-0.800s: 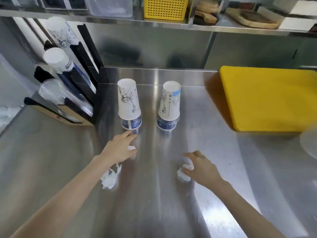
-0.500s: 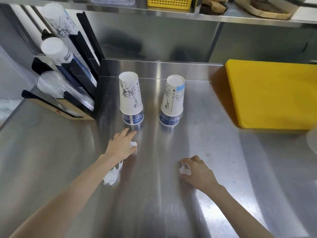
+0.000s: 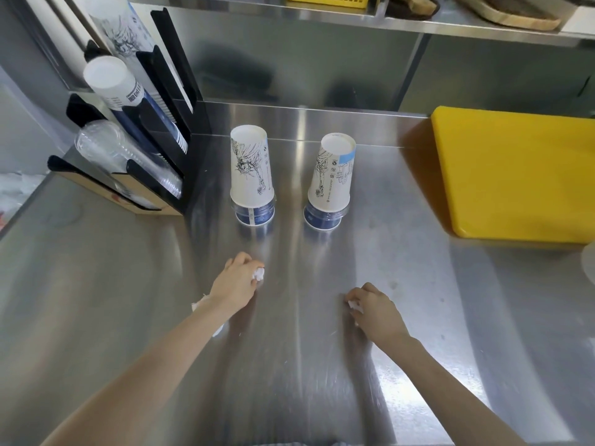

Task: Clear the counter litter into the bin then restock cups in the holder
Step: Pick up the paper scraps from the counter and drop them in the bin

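Observation:
On the steel counter (image 3: 96, 284) my left hand (image 3: 236, 284) is closed around a small crumpled white paper scrap (image 3: 258, 273). My right hand (image 3: 375, 309) is closed on another white paper scrap (image 3: 354, 306). A third piece of white litter (image 3: 201, 304) lies partly hidden under my left forearm. Two stacks of upside-down paper cups stand beyond my hands, the left stack (image 3: 251, 175) and the right stack (image 3: 331, 180). The black cup holder (image 3: 161, 123) at the far left holds paper and clear plastic cups lying on a slant.
A yellow cutting board (image 3: 515, 175) lies at the back right. A steel shelf (image 3: 322, 14) with a yellow basket (image 3: 326, 0) and wooden boards runs overhead. A pale round object (image 3: 589, 262) shows at the right edge. No bin is in view.
Both hands have curled their fingers around the paper scraps they were reaching over. The view has tilted down and drawn closer to the counter.

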`<state>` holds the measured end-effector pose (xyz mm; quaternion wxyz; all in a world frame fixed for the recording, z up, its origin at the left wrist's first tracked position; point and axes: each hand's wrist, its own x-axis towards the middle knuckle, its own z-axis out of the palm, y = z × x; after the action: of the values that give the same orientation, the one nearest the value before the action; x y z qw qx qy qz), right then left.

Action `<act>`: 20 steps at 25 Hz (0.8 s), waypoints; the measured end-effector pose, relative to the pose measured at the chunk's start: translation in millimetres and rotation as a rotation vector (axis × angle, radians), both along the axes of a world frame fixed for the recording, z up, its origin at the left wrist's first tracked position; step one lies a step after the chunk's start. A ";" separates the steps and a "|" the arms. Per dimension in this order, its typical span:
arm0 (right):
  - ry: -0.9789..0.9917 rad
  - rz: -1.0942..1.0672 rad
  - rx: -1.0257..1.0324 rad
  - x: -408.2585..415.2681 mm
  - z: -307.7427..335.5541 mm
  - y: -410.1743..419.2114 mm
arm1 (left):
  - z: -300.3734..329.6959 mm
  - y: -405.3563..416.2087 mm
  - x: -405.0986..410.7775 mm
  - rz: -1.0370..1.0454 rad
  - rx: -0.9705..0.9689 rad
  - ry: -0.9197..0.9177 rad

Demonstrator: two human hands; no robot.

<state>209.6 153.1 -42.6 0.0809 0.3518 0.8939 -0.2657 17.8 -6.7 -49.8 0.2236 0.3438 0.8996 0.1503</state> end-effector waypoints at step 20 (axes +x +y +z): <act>0.132 0.293 -0.202 -89.4 13.3 -84.1 | 36.5 -96.2 -8.0 0.531 0.428 0.007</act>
<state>120.1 69.0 -29.3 0.0947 0.1897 0.9077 -0.3620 9.8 -102.9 -13.3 0.0963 0.1374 0.9065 0.3874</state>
